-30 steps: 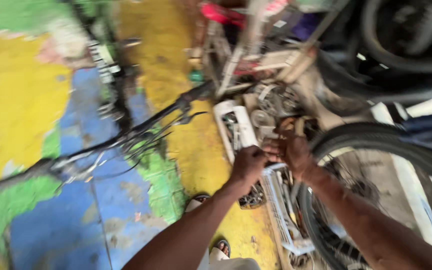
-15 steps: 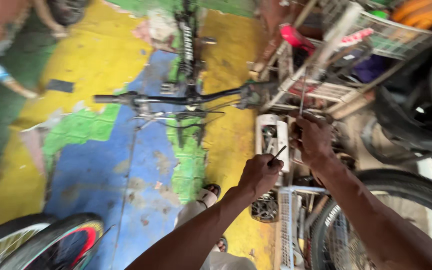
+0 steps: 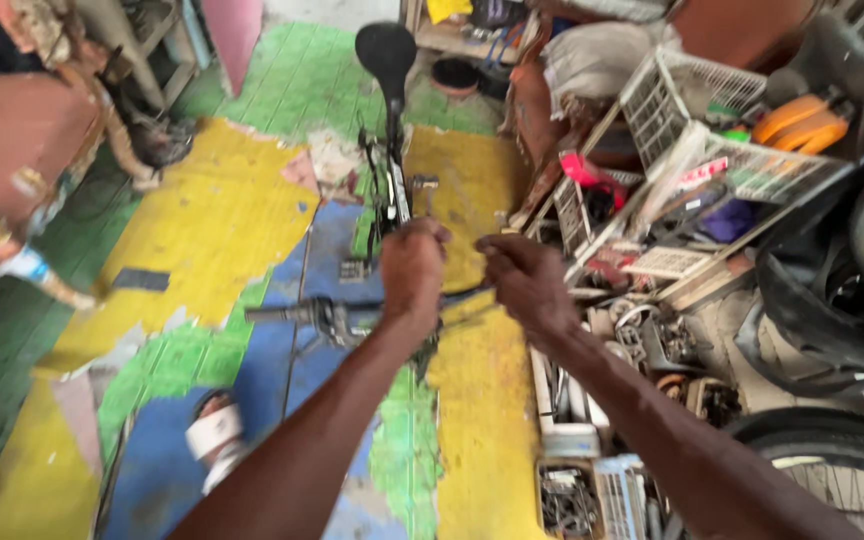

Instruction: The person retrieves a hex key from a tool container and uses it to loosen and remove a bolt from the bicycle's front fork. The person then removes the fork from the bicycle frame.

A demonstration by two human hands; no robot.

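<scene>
my left hand (image 3: 412, 265) is clenched in a fist over the bicycle's handlebar (image 3: 297, 314), which crosses the middle of the painted floor (image 3: 202, 230) with the saddle (image 3: 386, 50) farther off. my right hand (image 3: 524, 280) hangs just beside it, fingers curled, and i cannot tell what it grips. open floor spreads left; baskets (image 3: 672, 100) and a tyre (image 3: 832, 450) crowd the right edge.

Two hands, left (image 3: 412, 265) and right (image 3: 524, 280), one bicycle (image 3: 389, 190), two white wire baskets (image 3: 674, 95), one sandalled foot (image 3: 214, 435)
</scene>
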